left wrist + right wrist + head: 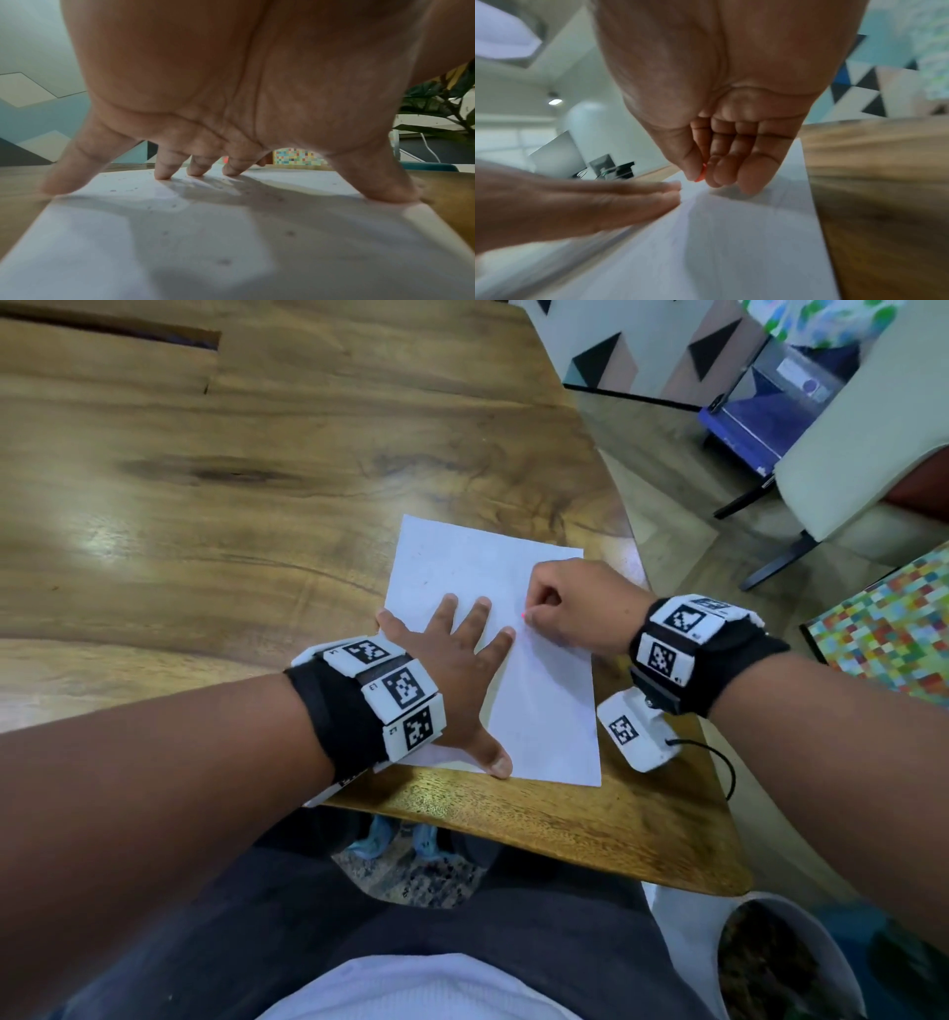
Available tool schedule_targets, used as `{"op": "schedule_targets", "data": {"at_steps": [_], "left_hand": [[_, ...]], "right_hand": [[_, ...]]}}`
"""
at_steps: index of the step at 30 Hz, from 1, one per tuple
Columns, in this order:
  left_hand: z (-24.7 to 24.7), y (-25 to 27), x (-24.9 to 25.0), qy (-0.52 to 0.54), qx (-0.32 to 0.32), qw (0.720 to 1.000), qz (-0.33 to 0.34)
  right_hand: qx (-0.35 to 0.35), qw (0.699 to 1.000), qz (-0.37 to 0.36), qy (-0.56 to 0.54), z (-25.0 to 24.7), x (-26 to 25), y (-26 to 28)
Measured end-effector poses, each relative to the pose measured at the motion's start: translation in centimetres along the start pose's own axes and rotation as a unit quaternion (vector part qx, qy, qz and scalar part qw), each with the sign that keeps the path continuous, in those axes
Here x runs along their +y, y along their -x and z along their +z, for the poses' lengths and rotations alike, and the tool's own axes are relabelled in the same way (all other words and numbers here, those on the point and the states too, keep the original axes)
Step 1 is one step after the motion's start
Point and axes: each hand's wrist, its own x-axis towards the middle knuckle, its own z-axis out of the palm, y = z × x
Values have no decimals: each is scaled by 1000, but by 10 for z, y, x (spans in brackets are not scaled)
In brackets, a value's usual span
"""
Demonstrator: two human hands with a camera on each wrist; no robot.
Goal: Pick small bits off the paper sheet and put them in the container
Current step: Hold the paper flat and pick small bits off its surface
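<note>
A white paper sheet [462,567] lies near the front right corner of the wooden table [257,480]. My left hand [457,654] lies flat on it with fingers spread, pressing the sheet [205,243] down at its left side. My right hand [565,603] hovers over the sheet's right half with fingers curled, and thumb and fingertips pinch a tiny red bit [523,614]. The right wrist view shows that red bit [700,174] between thumb and fingers, just above the paper [744,243]. Faint dark specks [223,261] dot the sheet under my left palm.
A white round container [785,963] with dark contents stands on the floor below the table's right corner. The table edge runs close behind the sheet's right side. A pale chair [847,480] and a checkered surface [883,629] sit off to the right.
</note>
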Motion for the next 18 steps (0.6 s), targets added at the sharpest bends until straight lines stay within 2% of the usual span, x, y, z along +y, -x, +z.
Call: {"op": "schedule_targets", "data": {"at_steps": [2, 5, 10, 15, 18], "left_hand": [[4, 6, -1, -15, -3, 1000, 15], [-1, 13, -8, -14, -1, 999, 38], [-12, 7, -25, -6, 96, 995, 24], [-6, -10, -36, 19, 61, 998, 9], [-1, -11, -37, 19, 50, 998, 17]], "right_hand": [[-13, 999, 21, -49, 4, 2, -2], [-24, 998, 17, -53, 10, 2, 4], [-34, 999, -1, -17, 15, 2, 15], [-46, 999, -17, 7, 15, -2, 19], [-63, 994, -72, 51, 20, -16, 31]]}}
